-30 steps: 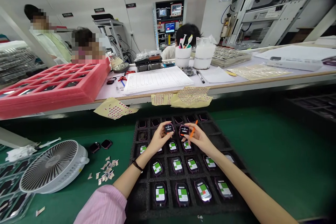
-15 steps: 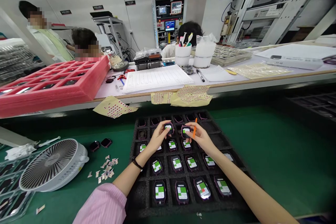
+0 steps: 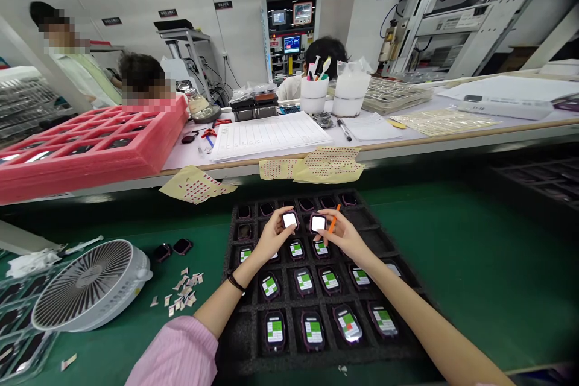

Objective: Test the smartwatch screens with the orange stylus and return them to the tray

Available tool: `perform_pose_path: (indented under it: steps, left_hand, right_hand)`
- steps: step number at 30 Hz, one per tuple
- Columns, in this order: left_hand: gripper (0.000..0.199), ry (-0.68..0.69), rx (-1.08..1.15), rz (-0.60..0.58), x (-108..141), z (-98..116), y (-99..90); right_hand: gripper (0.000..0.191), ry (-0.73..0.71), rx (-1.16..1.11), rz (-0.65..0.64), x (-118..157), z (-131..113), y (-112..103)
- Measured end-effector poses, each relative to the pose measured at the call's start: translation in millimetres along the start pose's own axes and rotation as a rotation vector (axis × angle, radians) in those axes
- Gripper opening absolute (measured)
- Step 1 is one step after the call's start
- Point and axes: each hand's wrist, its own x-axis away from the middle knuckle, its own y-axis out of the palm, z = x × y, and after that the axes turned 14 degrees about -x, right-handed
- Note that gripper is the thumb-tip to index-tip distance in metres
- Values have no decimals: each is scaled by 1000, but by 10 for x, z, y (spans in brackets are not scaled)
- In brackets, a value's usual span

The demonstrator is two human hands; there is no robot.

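the left hand (image 3: 272,238) grips a watch (image 3: 289,221) by its sides, thumb low on its face; the right hand (image 3: 344,239) grips a second watch (image 3: 318,223) and also has an orange stick (image 3: 335,218) between its fingers. both held screens glow white, and the two watches are side by side, near each other but apart, over the far part of a black tray (image 3: 237,338). the tray lies on the green table (image 3: 470,253) and is split into compartments; in its nearer rows the watches (image 3: 313,332) show green and white screens, one with a red patch, while the far row (image 3: 306,204) is dark. left of the tray are two dark watches (image 3: 183,246), a scatter of strips (image 3: 185,295) and a round fan (image 3: 93,286). the shelf (image 3: 407,149) beyond bears a pink tray (image 3: 169,139), paper (image 3: 271,136), a pen (image 3: 344,130) and a cup (image 3: 314,96). yellow sheets (image 3: 332,166) hang at its front edge.
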Motion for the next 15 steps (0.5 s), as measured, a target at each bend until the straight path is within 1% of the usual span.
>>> perform_pose_path:
  steps: [5, 8, 11, 15]
  left_hand:
    - [40, -47, -48, -1, 11, 72, -31]
    - [38, -73, -57, -14, 19, 97, -35]
    - [38, -89, -37, -18, 23, 97, -29]
    - [39, -90, -62, -27, 26, 88, -33]
  right_hand:
    - [34, 13, -17, 76, -11, 8, -26]
    - [29, 16, -13, 123, -11, 7, -32]
    - [29, 19, -16, 154, -6, 3, -32]
    - [29, 27, -24, 158, -1, -8, -22]
